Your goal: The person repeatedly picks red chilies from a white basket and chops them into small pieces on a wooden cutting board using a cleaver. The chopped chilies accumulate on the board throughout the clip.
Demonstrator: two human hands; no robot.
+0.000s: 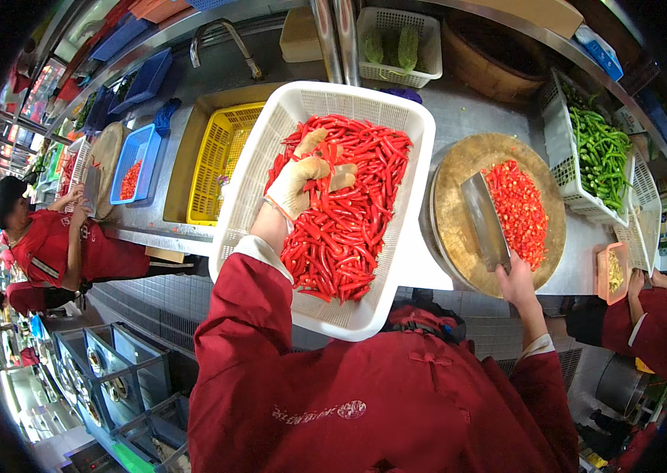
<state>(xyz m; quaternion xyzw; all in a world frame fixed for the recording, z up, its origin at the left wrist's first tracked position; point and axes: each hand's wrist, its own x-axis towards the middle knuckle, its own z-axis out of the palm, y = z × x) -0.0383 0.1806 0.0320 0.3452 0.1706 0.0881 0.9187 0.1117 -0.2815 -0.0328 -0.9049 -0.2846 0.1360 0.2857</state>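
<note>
My left hand (295, 186), in a cream knit glove, reaches into a white plastic basket (425, 136). Several whole red chillies (327, 168) are gripped between its thumb and fingers. More red chillies (345, 248) heap the basket around and below the glove. Bare and ungloved, my right hand (518, 279) grips a Chinese cleaver (485, 222) near the heel of its broad blade; the handle is mostly hidden by the fingers. The blade lies over a round wooden chopping block (457, 242), against the left side of a pile of chopped red chillies (519, 213).
A yellow crate (197, 195) sits in the sink to the left. Green chillies (599, 156) fill a white crate beyond the block. An orange basket (603, 284) stands at the right edge. Co-workers (52, 242) stand on the left and right (661, 316).
</note>
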